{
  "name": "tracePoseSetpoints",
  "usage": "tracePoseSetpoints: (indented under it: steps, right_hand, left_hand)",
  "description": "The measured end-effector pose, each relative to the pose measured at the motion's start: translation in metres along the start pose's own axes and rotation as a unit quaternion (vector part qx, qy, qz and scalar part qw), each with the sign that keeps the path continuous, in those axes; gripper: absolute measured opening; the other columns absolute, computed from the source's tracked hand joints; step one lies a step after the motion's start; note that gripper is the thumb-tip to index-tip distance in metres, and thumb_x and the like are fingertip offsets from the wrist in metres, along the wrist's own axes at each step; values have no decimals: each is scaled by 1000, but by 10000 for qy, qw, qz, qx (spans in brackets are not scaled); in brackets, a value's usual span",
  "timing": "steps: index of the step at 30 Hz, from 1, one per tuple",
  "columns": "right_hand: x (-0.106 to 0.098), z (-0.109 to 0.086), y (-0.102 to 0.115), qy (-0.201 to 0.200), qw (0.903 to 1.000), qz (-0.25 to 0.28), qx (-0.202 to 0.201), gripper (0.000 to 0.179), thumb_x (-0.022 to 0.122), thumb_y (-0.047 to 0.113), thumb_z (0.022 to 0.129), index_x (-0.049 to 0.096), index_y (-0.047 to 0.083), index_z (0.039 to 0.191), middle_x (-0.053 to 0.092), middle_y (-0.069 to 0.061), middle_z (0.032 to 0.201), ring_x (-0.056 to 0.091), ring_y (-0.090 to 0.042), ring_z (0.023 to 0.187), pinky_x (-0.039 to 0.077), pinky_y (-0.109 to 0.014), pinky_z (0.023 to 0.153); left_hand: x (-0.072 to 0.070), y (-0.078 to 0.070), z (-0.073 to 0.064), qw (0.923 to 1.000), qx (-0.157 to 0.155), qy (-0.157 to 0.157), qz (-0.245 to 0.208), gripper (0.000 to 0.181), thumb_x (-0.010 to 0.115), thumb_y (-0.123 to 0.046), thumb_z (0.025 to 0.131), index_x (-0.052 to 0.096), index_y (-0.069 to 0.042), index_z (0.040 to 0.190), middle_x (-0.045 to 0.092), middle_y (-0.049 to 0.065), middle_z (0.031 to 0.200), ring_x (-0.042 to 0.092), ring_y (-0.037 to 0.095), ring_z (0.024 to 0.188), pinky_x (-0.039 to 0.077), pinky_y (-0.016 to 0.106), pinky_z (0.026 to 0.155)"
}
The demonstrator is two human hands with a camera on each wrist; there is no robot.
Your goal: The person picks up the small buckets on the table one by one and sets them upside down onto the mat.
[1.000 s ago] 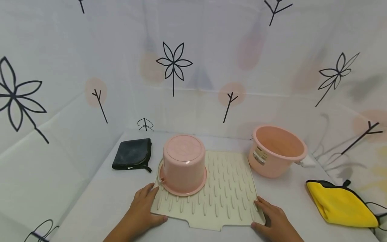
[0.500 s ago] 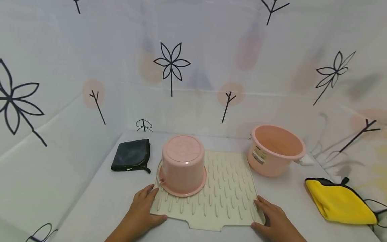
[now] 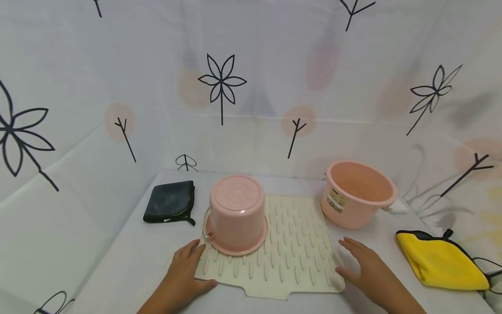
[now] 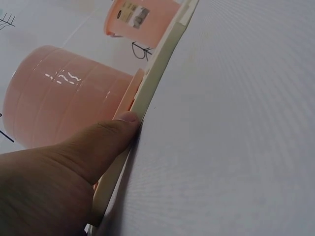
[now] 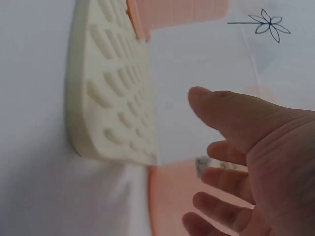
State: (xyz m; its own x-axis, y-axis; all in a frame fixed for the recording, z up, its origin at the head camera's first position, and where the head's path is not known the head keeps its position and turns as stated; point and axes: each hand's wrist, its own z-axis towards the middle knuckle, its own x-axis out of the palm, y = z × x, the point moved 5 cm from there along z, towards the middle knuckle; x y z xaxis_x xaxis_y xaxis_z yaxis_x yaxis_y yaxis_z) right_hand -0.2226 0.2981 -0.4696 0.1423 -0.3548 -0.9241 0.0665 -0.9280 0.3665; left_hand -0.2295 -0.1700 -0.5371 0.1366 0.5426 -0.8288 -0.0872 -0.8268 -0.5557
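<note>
A cream ribbed draining board (image 3: pixel 290 261) lies flat on the white surface. An upside-down pink bucket (image 3: pixel 237 213) stands on its left half, rim down. My left hand (image 3: pixel 184 272) grips the board's near left corner, fingers along the left side and thumb on the front edge. In the left wrist view, the thumb (image 4: pixel 106 142) presses against the board's edge (image 4: pixel 156 73); the other fingers are hidden there. My right hand (image 3: pixel 368 266) is just off the board's near right corner, fingers spread and holding nothing. The right wrist view shows a gap between that hand and the board (image 5: pixel 113 98).
An upright pink bucket (image 3: pixel 354 196) stands beyond the board's right side. A yellow cloth with black trim (image 3: pixel 439 264) lies at the far right. A folded dark pouch (image 3: pixel 170 201) lies at the back left. A patterned white sheet (image 3: pixel 255 87) rises behind and on both sides.
My right hand has let go of the draining board's near right corner and moved right and slightly away, its fingers opening. My left hand, the board and the bucket have stayed in place.
</note>
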Motion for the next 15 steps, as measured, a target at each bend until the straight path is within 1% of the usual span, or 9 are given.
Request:
tracePoseSetpoints:
  steps: [3, 6, 10, 12, 15]
  right_hand:
    - [-15, 1, -4, -502, 9986, -165, -90, 84, 79, 54, 89, 53, 3, 150, 49, -28, 155, 47, -54, 137, 40, -74, 105]
    - [-31, 4, -9, -911, 9952, -341, 71, 85, 82, 54, 87, 54, 3, 148, 52, -30, 151, 48, -55, 133, 40, -76, 103]
    - [-48, 6, -17, -1558, 9866, -445, 187, 84, 86, 48, 85, 53, 1, 146, 53, -33, 147, 46, -56, 131, 41, -77, 100]
    - [-55, 5, -20, -1882, 9810, -430, 169, 82, 86, 44, 85, 53, 1, 146, 53, -33, 146, 45, -57, 129, 41, -78, 99]
    - [-67, 5, -25, -2328, 9717, -401, 10, 78, 86, 36, 87, 52, 2, 148, 53, -34, 145, 44, -57, 128, 39, -79, 99]
  left_hand:
    - [0, 1, 0, 10000, -80, 21, -31, 113, 89, -69, 67, 48, -11, 155, 33, 17, 166, 30, 44, 149, 35, 69, 115]
    - [0, 2, -1, 9999, -94, 44, -51, 113, 89, -68, 67, 48, -12, 156, 33, 16, 166, 29, 44, 150, 35, 69, 115]
    - [-1, 1, -1, 10000, -51, 52, -53, 112, 90, -67, 68, 48, -11, 155, 33, 18, 166, 30, 45, 149, 35, 69, 115]
    - [-1, -1, 0, 9999, -64, 69, -53, 112, 90, -66, 67, 48, -11, 155, 33, 18, 166, 30, 46, 149, 35, 70, 115]
    - [-1, -2, 1, 9999, -94, 86, -43, 112, 91, -66, 67, 49, -11, 155, 33, 18, 166, 30, 45, 148, 35, 70, 114]
